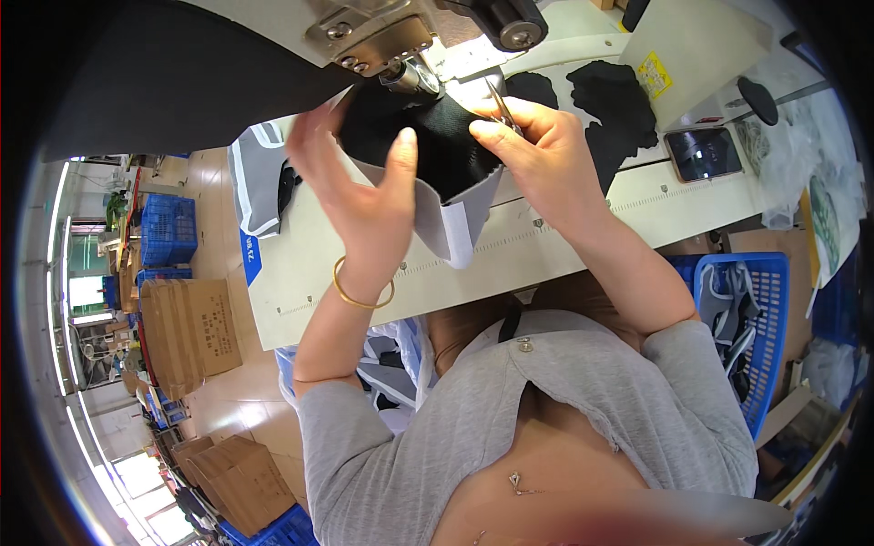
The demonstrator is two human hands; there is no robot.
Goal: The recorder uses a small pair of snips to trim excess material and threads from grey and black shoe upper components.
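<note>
Under the sewing machine's head (414,77) sits a curved fabric piece (428,127), black mesh on its upper face with a light grey underside and edge. My left hand (360,196) lies against its left side, thumb over the black face and fingers spread apart, blurred. On the other side, my right hand (551,150) is closed, thumb and forefinger pinched at the piece's right edge. Small pointed metal scissors (498,102) stick up from that hand, with their handles mostly hidden. The needle area is partly covered by the machine.
Black fabric pieces (619,105) and a phone (703,153) lie right on the machine table (337,300). Grey-and-white cut pieces (258,177) rest at its left edge. A blue basket (774,318) stands to my right; cardboard boxes (196,332) stand on the floor to the left.
</note>
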